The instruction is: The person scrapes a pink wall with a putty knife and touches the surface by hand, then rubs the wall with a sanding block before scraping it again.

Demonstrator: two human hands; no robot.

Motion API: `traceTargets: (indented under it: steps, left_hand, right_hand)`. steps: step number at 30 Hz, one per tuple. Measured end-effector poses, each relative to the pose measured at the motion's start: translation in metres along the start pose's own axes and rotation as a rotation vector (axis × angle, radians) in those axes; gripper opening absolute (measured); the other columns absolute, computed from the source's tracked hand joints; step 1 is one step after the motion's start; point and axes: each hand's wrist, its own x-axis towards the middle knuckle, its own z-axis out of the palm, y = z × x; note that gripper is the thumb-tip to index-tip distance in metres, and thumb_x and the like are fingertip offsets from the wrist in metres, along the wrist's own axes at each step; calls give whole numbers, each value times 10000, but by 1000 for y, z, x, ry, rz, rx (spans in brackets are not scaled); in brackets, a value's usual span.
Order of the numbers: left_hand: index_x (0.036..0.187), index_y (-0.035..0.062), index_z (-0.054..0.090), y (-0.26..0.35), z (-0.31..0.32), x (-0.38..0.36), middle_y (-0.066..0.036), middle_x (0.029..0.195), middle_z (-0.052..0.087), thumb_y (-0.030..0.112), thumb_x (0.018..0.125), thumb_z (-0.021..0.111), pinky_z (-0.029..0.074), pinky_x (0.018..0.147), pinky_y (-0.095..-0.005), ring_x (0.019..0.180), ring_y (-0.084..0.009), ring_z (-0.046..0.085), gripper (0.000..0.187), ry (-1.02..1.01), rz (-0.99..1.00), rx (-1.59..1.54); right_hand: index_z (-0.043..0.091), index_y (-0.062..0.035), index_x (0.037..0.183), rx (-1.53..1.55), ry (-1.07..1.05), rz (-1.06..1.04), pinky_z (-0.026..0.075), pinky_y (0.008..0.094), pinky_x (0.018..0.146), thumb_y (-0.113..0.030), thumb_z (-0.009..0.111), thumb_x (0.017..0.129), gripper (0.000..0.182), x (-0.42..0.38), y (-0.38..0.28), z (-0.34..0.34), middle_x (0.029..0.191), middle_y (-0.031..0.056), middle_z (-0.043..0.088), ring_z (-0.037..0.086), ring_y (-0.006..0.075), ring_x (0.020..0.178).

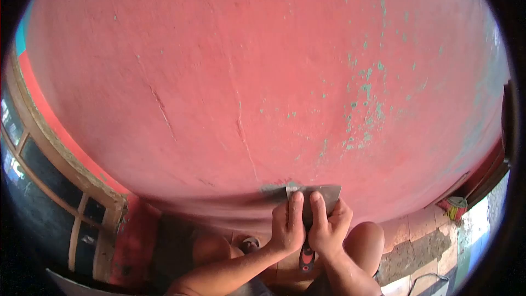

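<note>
A wide metal scraper with a black and red handle lies against the lower part of the red wall. Both thumbs press on its blade. My left hand is closed round the scraper's left side, and my right hand grips its right side. The handle's end sticks out below, between my wrists. At the blade's upper left edge is a rough grey patch where paint is off. Green spots and long cracks mark the wall above.
On the left stands a wooden-framed window with dark panes. My bare knees are close beneath the wall. A colourful bundle sits at the lower right, by a tiled floor with a rough grey patch. A dark edge borders the wall at far right.
</note>
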Motion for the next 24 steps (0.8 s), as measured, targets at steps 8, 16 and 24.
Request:
traceTargets:
  steps: [8,16,24]
  left_hand:
    - [805,8,534,-6,-1,-2,7,677,527,269,1068,445,388,551,-277,684,-50,469,381,49,112,131]
    - [775,23,517,-1,-5,0,35,681,459,267,1079,426,360,562,-274,700,-47,410,400,-31,42,42]
    - [784,21,526,7,-3,5,30,679,472,264,1077,427,365,562,-277,700,-46,408,394,-16,-16,-43]
  right_hand:
    - [649,52,867,20,15,30,442,243,589,-132,648,956,204,-4,2,0,702,5,637,498,46,685]
    - [651,64,881,16,24,37,452,235,617,-126,645,959,205,-5,-3,1,752,13,667,517,48,712]
    - [648,56,886,-4,26,8,456,238,620,-123,636,961,194,-4,-4,4,742,23,664,528,50,715]
